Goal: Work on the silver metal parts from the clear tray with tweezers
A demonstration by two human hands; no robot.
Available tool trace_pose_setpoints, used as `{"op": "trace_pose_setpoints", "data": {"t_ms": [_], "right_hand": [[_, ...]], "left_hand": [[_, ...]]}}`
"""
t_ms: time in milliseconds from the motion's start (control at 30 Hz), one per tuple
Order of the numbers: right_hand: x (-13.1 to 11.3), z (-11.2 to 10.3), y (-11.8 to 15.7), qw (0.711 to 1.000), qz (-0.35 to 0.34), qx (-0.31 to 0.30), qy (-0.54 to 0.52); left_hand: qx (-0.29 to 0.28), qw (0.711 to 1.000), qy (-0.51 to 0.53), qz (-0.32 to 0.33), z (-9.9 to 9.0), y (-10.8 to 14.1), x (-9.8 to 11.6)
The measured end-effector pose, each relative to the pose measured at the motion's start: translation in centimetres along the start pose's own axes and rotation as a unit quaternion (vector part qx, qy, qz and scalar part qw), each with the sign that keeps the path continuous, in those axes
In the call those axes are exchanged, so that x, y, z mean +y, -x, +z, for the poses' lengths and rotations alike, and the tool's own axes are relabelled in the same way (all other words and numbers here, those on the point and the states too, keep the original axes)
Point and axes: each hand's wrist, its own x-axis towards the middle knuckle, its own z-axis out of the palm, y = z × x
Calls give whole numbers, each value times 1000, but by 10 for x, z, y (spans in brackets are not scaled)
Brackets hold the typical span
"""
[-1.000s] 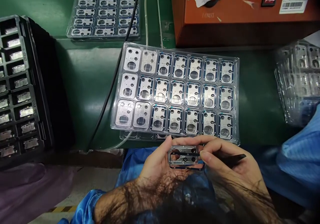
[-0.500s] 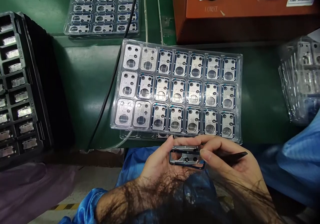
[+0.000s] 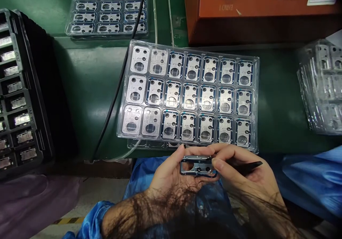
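My left hand (image 3: 171, 175) cradles a silver rectangular metal plate (image 3: 203, 167); my right hand (image 3: 240, 178), gripping a slim black tool (image 3: 250, 166), should align the thin dark frame (image 3: 201, 161) squarely

L sleeve (image 3: 93, 217) is shiny blue & wrinkled, w/ matching lap cloth (image 3: 144, 173), hands (image 3: 168, 175) bare.

The left grip (image 3: 171, 175) cradles a metal plate (image 3: 202, 166); the right grip (image 3: 242, 180) holds a black tool (image 3: 252, 166).
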Motion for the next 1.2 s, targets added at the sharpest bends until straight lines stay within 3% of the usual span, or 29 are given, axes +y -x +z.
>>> {"op": "trace_pose_setpoints", "data": {"t_ms": [333, 667, 1200], "right_hand": [[0, -1, 0, 1000, -15, 10, 25], [1, -2, -1, 1000, -11, -9, 14], [-1, 2, 1, 999, -28, 27, 33]], "left_hand": [[-26, 1000, -10, -11, -4, 0, 1], [-5, 1000, 6, 5, 2, 0, 1], [-13, 1000, 2, 1, -2, -2, 0]]}}
